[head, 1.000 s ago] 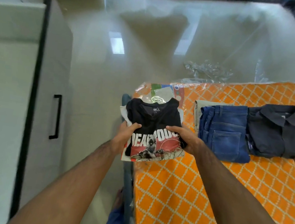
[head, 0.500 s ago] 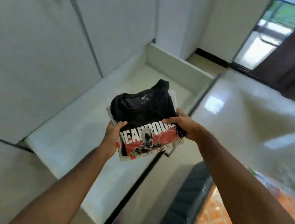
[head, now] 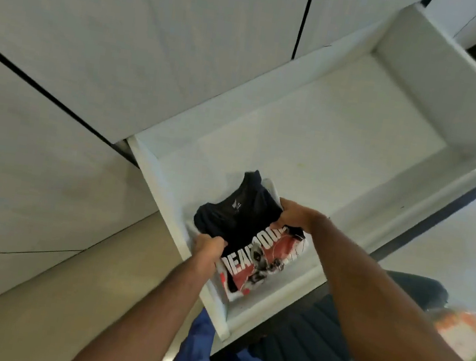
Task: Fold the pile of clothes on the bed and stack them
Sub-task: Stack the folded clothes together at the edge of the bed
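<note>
White drawer (head: 446, 84) — pale cabinet fronts (head: 129, 27) behind

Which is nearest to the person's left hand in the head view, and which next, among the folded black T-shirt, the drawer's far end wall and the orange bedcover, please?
From the left hand:
1. Folded black T-shirt: gripped by that hand at its left edge.
2. Orange bedcover: off at the lower right, beyond the right forearm.
3. Drawer's far end wall: at the upper right, across the open white drawer.

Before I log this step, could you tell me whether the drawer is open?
Open: the drawer is pulled out, its floor visible under the folded shirts.
</note>
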